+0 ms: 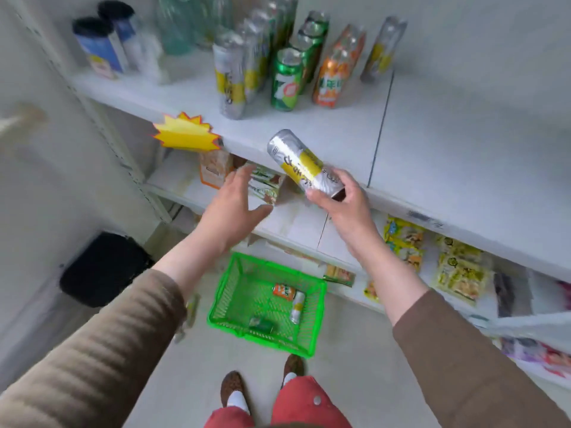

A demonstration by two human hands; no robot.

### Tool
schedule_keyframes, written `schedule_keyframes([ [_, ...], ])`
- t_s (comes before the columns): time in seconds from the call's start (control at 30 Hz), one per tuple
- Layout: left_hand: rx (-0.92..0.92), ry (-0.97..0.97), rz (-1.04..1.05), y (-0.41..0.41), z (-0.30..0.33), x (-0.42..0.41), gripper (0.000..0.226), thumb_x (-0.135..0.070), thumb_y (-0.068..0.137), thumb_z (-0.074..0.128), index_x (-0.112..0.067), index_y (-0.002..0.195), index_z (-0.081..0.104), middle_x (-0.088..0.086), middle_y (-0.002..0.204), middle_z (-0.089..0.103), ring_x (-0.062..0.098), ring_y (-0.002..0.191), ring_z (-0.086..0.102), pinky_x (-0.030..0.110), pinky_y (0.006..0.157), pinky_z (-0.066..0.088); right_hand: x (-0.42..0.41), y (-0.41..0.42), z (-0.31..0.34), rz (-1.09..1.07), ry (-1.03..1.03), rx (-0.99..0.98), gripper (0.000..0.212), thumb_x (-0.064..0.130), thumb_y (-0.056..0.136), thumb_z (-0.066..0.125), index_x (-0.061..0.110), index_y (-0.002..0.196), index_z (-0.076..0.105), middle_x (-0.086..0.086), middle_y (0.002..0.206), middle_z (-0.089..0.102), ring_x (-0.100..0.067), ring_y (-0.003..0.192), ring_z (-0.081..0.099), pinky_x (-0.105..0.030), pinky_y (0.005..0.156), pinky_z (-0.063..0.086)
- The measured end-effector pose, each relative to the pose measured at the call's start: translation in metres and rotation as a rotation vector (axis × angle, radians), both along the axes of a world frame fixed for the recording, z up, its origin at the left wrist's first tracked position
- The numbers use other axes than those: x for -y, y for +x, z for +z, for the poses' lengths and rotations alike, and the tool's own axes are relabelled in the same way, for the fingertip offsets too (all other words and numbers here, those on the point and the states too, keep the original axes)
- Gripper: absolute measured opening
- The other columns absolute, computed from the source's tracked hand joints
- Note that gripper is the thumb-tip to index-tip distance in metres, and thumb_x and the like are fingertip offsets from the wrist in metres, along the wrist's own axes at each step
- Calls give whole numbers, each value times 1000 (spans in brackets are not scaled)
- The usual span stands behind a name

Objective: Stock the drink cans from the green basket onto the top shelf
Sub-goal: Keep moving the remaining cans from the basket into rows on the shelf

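So here's where we're at: our left hand [230, 208] is out in front with the fingers spread and loose, holding nothing, hovering just left of the can. Our right hand [341, 197] has its fingers wrapped round the bottom end of a silver-and-yellow can [298, 162], which is tilted with its top leaning up and to the left, right over the near edge of the top shelf [432, 143]. Up there on the far left part of the shelf we've already got a row of matching silver-yellow cans [231, 75], then green cans [285, 80], then orange cans [332, 77] to the right. Down on the floor the green basket [234, 285] has three cans left lying in it, an orange one, a pale one and a green one as far as we can tell. For this step we'd say straighten the can upright before it goes down, and set it in front of its own row so the brands stay together. Since we're only holding the base, steadying the top with the free hand probably helps, and we should go easy so we don't knock the front can over.
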State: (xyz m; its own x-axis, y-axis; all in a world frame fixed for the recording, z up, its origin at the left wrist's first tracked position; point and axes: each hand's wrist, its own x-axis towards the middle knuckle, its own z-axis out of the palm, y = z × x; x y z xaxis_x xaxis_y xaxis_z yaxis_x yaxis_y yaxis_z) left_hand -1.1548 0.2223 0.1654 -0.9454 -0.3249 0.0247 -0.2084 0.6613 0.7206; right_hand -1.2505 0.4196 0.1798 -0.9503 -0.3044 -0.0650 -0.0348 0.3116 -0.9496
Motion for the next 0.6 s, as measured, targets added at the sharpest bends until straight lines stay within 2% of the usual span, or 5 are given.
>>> schedule_keyframes([
  [0.1, -106, -62, -7, -16, 49, -5, 74, -30, 82, 74, -18, 144, 35, 5, 134, 49, 21, 125, 47, 36, 101, 41, -14, -15, 43, -25, -23, -120, 54, 26, 76, 86, 26, 125, 62, 13, 115, 68, -2, 101, 65, -22, 92, 51],
  [0.17, -138, -87, -19, -29, 72, -13, 74, -32, 84, 72, -21, 145, 32, 4, 137, 47, 20, 126, 47, 38, 101, 43, -25, -30, 65, -44, -51, -162, 53, 24, 77, 86, 26, 123, 61, 10, 112, 68, -4, 96, 64, -21, 88, 51],
  [0.33, -162, -136, -52, -74, 95, -49, 74, -36, 85, 71, -23, 146, 30, 3, 142, 44, 22, 129, 45, 38, 103, 40, -54, -81, 90, -75, -94, -229, 61, 34, 66, 88, 27, 119, 59, 0, 114, 69, -14, 99, 67, -34, 90, 55],
  [0.47, -119, -187, -32, -124, 92, -87, 75, -39, 85, 70, -23, 145, 28, 3, 142, 42, 23, 129, 43, 37, 98, 40, -76, -139, 90, -68, -46, -256, 56, 32, 64, 87, 35, 111, 57, 9, 108, 66, -9, 94, 64, -40, 91, 55],
  [0.6, -91, -159, -2, -174, 80, -116, 80, -38, 84, 71, -22, 148, 25, 5, 146, 40, 24, 133, 41, 38, 105, 39, -82, -202, 87, 16, 96, -280, 55, 34, 66, 85, 37, 110, 53, 14, 104, 68, -14, 96, 67, -41, 91, 55],
])
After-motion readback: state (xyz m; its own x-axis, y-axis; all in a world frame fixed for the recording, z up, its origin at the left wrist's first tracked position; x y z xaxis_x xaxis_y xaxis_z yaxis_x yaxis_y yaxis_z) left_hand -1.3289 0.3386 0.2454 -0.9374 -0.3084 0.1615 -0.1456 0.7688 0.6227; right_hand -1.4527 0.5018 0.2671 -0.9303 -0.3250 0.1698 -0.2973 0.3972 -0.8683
